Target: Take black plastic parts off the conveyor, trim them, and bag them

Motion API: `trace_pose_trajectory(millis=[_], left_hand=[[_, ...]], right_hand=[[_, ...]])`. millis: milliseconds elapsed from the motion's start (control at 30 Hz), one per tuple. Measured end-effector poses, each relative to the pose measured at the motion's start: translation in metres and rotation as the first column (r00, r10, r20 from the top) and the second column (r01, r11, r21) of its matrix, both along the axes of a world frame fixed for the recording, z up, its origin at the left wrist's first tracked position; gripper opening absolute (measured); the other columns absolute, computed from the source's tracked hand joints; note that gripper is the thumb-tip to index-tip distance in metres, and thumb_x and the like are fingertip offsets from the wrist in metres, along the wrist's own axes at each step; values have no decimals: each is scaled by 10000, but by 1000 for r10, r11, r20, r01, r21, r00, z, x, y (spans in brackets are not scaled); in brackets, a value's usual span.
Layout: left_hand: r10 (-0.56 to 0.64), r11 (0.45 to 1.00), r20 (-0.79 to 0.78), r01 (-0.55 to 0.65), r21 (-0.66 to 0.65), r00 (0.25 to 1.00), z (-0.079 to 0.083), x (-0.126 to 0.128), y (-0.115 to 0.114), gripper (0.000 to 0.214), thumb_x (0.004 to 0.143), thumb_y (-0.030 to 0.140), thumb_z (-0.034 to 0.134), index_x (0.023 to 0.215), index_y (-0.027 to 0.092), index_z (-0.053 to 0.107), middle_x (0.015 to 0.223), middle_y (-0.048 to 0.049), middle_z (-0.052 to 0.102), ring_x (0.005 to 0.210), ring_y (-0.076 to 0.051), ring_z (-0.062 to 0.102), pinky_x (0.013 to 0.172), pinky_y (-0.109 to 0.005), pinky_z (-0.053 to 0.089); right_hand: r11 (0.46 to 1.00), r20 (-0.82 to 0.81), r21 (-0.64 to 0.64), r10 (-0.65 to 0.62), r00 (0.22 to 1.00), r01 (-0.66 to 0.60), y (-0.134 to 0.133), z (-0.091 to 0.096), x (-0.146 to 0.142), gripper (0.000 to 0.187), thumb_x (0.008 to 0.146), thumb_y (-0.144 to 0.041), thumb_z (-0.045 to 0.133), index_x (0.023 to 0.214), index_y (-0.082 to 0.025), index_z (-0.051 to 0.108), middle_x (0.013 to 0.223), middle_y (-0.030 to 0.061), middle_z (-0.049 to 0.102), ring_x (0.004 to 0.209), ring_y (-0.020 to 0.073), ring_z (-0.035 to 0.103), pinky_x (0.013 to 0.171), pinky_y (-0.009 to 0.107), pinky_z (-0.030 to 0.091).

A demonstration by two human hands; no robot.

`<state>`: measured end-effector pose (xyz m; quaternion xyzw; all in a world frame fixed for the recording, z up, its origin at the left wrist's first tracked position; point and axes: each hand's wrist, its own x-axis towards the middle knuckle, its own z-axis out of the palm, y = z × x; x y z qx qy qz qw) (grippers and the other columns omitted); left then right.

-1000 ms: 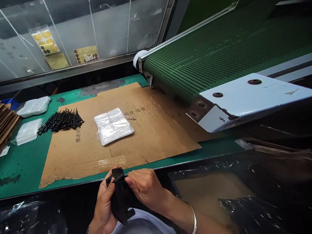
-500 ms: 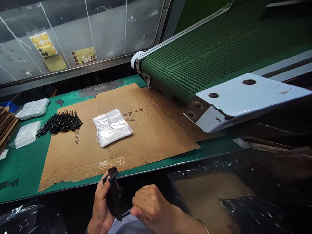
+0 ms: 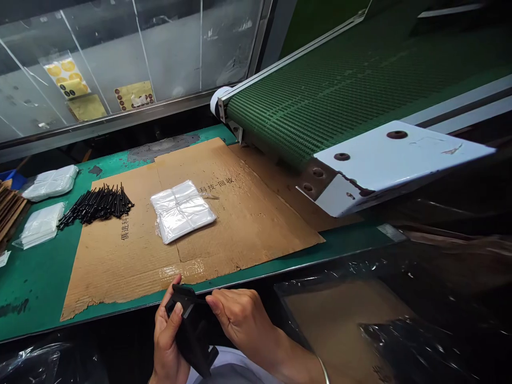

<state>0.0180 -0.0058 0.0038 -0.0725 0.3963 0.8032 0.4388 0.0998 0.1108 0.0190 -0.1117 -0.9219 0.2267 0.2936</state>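
My left hand [image 3: 171,338] is wrapped around a long black plastic part [image 3: 196,336], its thumb pressed on the near face. The part is held tilted in front of my body, below the table edge. My right hand [image 3: 242,314] is closed, knuckles up, with its thumb and forefinger at the upper right end of the part. Whatever it pinches there is dark and hidden by the fingers. Beyond the hands, a tied stack of clear plastic bags [image 3: 183,210] lies on a flat cardboard sheet [image 3: 240,229].
A heap of thin black rods [image 3: 98,205] lies at the cardboard's left edge. More bag stacks [image 3: 42,224] sit on the green table [image 3: 36,288]. A green conveyor belt [image 3: 320,106] with a white end cover [image 3: 384,165] juts in from the right. Plastic-lined carton [image 3: 340,314] at lower right.
My right hand has moved up and slightly left, from the lower end of the black part to its upper end. The part has turned in my left hand. The view has shifted slightly.
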Motion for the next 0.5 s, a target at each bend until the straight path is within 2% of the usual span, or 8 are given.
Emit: trace_pose_trajectory(millis=[100,200,333,400,500], left_hand=[[-46,999,13,46,-7,999,-5,-2,-5,442,703,243,703,1135,259,607,625,32,560,553,-57,491,563,-139,409],[-207,978,59,204,48,977,-12,-4,-8,400,706,269,697,1097,219,629,527,45,457,462,-46,399,453,-136,349],[-465,865,93,430,257,880,-16,-11,-8,360,741,314,632,1083,200,631,470,48,408,361,-41,282,329,-138,268],[-519,828,149,451,335,842,-13,-14,-7,358,756,309,608,1105,232,611,517,43,440,343,-20,246,296,-111,219],[-481,850,281,364,380,830,-7,-16,-8,312,782,292,581,1089,239,603,614,27,453,374,-1,291,288,-55,195]], right_hand=[[1000,3,25,10,1000,-11,6,-1,2,559,990,-267,176,546,-164,500,452,-20,516,393,77,457,466,239,266],[999,41,32,10,999,-11,12,-5,1,569,988,-300,184,547,-162,518,445,-12,530,381,80,451,450,248,237],[999,97,-24,24,995,-22,24,-13,-3,573,985,-337,182,580,-166,549,460,-6,553,391,82,461,441,244,225],[998,131,-41,-31,991,37,33,-17,-3,568,985,-347,170,603,-170,552,479,-3,559,403,85,467,453,235,243],[966,233,127,-248,940,223,53,-23,-3,548,979,-373,174,641,-181,560,516,5,575,448,103,503,473,238,253]])
